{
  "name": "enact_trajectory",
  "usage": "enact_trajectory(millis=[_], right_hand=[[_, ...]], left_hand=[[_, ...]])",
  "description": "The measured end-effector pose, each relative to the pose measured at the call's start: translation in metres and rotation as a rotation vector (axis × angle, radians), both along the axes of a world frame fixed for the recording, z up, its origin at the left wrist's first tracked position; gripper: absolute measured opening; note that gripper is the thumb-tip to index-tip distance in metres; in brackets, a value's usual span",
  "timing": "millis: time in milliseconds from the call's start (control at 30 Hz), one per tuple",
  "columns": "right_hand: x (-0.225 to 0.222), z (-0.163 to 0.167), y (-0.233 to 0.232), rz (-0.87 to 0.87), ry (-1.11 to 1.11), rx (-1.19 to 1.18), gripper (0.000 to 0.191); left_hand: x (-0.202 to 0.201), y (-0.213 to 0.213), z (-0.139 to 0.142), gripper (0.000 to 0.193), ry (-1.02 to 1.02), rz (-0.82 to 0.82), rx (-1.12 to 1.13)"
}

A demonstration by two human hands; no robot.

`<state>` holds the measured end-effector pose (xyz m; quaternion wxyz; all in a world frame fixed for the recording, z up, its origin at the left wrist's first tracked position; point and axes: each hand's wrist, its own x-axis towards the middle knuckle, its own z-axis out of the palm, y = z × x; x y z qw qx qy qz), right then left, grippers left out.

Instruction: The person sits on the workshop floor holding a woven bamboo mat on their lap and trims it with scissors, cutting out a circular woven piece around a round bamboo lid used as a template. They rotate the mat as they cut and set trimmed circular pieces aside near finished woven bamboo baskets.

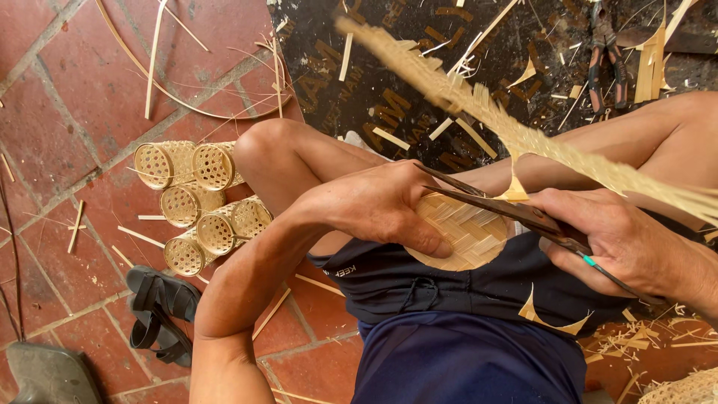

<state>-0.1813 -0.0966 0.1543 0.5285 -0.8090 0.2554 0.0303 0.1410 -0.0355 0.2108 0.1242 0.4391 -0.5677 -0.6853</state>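
Observation:
My left hand (378,206) grips a round woven bamboo piece (465,233), thumb pressed on its woven face. My right hand (617,239) holds a pair of dark scissors (523,215) whose blades lie across the top edge of the round piece. A long woven bamboo strip (523,135) runs diagonally from upper middle to the right edge, joined to the piece near the blades. A small curved offcut (514,188) sticks up by the blades. I sit with bare knees and dark blue shorts (464,352).
Several small woven bamboo cylinders (202,206) lie stacked on the red tile floor (67,97) at left. A black sandal (161,310) lies below them. Pliers (606,49) and bamboo slivers sit on a dark mat (389,90) at top. Scraps litter the lower right.

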Motion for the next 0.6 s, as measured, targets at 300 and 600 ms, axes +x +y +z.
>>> enact_trajectory(millis=[300,600], right_hand=[[-0.01,0.0,0.004,-0.166,0.036,-0.015,0.046],[0.01,0.02,-0.001,-0.053,-0.152,-0.383,0.056]], left_hand=[[-0.008,0.036,-0.027,0.04,0.498,0.49,0.215],[0.0,0.051,-0.038,0.032,0.452,0.355,-0.021]])
